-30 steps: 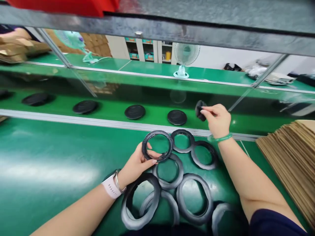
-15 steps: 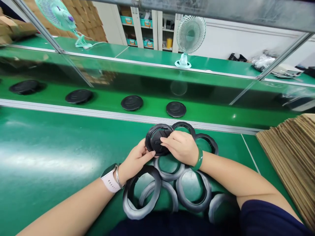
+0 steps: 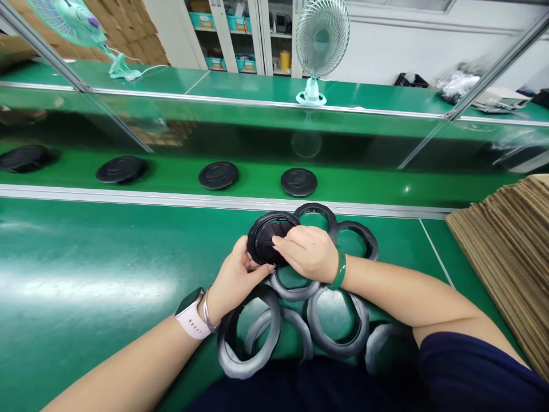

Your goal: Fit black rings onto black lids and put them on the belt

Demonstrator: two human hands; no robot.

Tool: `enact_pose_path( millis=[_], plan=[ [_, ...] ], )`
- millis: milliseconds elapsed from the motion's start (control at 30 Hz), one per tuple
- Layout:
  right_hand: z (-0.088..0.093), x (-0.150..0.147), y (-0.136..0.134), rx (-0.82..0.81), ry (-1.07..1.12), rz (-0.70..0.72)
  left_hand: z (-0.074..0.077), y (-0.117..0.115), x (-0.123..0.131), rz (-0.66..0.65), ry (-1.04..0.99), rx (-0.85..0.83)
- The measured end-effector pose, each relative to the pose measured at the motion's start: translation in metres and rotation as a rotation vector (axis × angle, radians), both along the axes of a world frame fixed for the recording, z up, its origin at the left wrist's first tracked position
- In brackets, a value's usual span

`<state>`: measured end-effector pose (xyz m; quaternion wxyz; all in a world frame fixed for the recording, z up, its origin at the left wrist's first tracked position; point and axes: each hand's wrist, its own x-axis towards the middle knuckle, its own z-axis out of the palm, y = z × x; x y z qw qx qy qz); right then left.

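My left hand (image 3: 238,280) grips the lower edge of a black rubber ring (image 3: 262,243) above the green belt. A black disc (image 3: 278,230) sits inside the ring, and my right hand (image 3: 305,252) lies over it, fingers pressing on its face. Part of the disc is hidden under those fingers. Several more black rubber rings (image 3: 294,289) lie overlapping on the belt beneath and around my wrists. A row of black discs (image 3: 299,182) stands on the green shelf beyond the metal rail (image 3: 171,197).
A tall stack of corrugated cardboard sheets (image 3: 506,257) stands at the right. A glass panel (image 3: 240,129) rises behind the shelf. Beyond it, a green bench carries a small fan (image 3: 321,40). A white cabinet (image 3: 240,34) stands at the back.
My right hand has brought the dark disc from the shelf side onto the ring held in my left hand. The disc now sits in the ring, and the view has tilted slightly upward.
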<state>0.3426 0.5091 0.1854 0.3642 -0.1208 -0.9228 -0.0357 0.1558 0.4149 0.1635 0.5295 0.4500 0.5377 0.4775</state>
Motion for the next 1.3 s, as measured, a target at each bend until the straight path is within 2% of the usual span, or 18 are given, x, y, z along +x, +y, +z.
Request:
enact_pose_path(
  millis=[200, 400, 600, 933, 1067, 1300],
  plan=[
    [0.002, 0.0, -0.001, 0.089, -0.007, -0.005, 0.002, 0.0, 0.004, 0.005, -0.07, 0.03],
    [0.007, -0.002, 0.002, -0.061, -0.086, -0.031, -0.001, 0.0, 0.004, 0.021, -0.06, 0.029],
    [0.006, -0.002, 0.004, -0.135, -0.159, -0.041, -0.002, -0.001, 0.003, 0.014, -0.058, 0.029],
    [0.009, -0.003, 0.001, -0.176, -0.258, -0.045, -0.002, -0.001, 0.003, 0.01, -0.042, 0.041],
    [0.01, -0.004, -0.003, -0.179, -0.254, -0.077, -0.002, -0.001, 0.003, 0.014, -0.026, 0.053],
    [0.007, -0.004, -0.003, -0.145, -0.232, -0.049, -0.002, -0.003, 0.003, 0.028, 0.036, 0.061]
  ],
)
